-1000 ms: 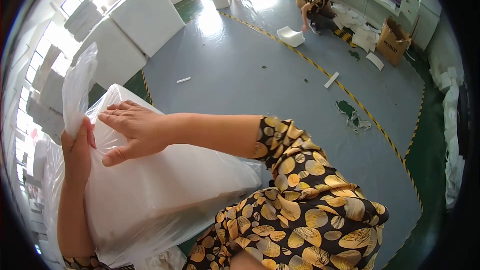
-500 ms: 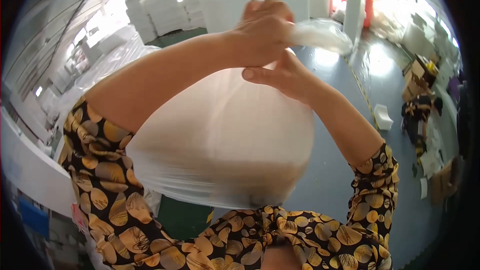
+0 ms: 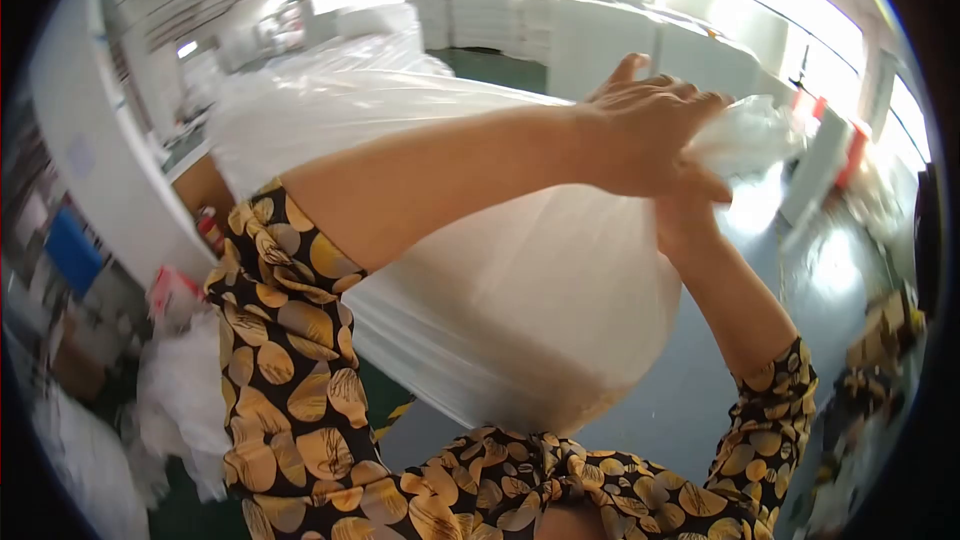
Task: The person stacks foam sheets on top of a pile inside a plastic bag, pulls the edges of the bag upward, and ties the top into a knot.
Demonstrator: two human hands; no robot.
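A large translucent plastic bag (image 3: 530,280), filled out with a bulky load, hangs in front of my body. Its gathered neck ends in a crumpled loose tail (image 3: 750,135) pointing right. My left hand (image 3: 655,130) reaches across at the neck, back toward me, with the tail coming out between thumb and fingers; one finger sticks up apart from the others. Just below it my right hand (image 3: 688,220) is at the neck too, but its fingers are hidden behind the left hand. What is inside the bag is blurred by the film.
Plastic-wrapped goods (image 3: 320,100) lie beyond my left arm. White stacked blocks (image 3: 490,10) and big pale panels (image 3: 600,60) stand at the back. White bags (image 3: 185,390) sit at lower left beside a white partition (image 3: 110,130). Cardboard boxes (image 3: 880,325) are at right on the grey floor.
My view has turned left, so the bag and hands appear further right. My left hand has gone from a closed fist to looser, spread fingers and now covers most of my right hand.
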